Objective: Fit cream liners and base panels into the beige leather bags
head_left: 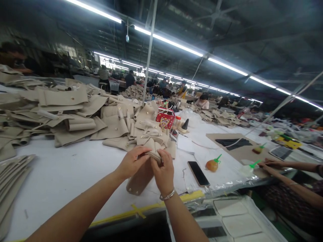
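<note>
A beige leather bag piece (pixel 141 178) stands tilted on the white table, with small metal studs at its lower end. My left hand (pixel 133 161) pinches its upper edge from the left, thumb and fingers pressed together. On the right side of the same edge, my right hand (pixel 163 168) is closed, thumb against the folded rim; a silver bangle is on that wrist. Both hands meet close together at the top of the piece, and my fingers hide part of the rim. Just behind them lies a heap of similar beige pieces (pixel 148 131).
Large stacks of beige pieces (pixel 63 101) cover the back left. On the right lie a phone (pixel 198 173), a glue bottle with a green nozzle (pixel 212 165) and brown board (pixel 234 141). A co-worker's hands (pixel 272 164) rest at the far right. A thin pole (pixel 149 50) rises behind.
</note>
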`<state>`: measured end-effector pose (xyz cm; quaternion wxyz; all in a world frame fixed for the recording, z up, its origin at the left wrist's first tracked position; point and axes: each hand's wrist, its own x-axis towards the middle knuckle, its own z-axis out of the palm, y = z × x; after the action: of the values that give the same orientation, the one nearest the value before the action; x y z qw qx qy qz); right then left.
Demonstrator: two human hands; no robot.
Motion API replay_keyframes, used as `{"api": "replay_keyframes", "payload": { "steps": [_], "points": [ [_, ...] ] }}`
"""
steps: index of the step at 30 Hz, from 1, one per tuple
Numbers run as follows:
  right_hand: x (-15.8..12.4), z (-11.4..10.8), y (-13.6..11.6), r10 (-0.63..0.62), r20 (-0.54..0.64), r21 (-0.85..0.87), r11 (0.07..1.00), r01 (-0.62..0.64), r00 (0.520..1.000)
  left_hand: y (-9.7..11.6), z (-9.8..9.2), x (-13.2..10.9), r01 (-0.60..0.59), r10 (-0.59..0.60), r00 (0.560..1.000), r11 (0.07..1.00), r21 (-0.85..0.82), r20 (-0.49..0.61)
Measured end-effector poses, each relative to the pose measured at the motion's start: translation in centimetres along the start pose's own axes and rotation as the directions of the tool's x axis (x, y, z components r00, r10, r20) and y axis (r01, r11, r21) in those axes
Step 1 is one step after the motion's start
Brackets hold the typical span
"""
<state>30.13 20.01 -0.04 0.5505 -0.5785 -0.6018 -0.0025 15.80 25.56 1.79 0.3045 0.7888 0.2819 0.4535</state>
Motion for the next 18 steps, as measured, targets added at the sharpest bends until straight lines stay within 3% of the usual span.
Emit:
{"api": "replay_keyframes", "payload": {
  "steps": [10,18],
  "points": [
    [0.27,0.53,0.49,0.03,0.015,0.112,0.993,-0.031,0.999,0.28,0.54,-0.04,0.18,-0.188,0.973,0.981,-0.074,-0.131],
    [0.87,0.47,0.54,0.102,0.068,0.243,0.963,-0.116,0.992,-0.38,0.35,-0.02,0.204,-0.233,0.967,0.949,-0.239,-0.101]
  ]
}}
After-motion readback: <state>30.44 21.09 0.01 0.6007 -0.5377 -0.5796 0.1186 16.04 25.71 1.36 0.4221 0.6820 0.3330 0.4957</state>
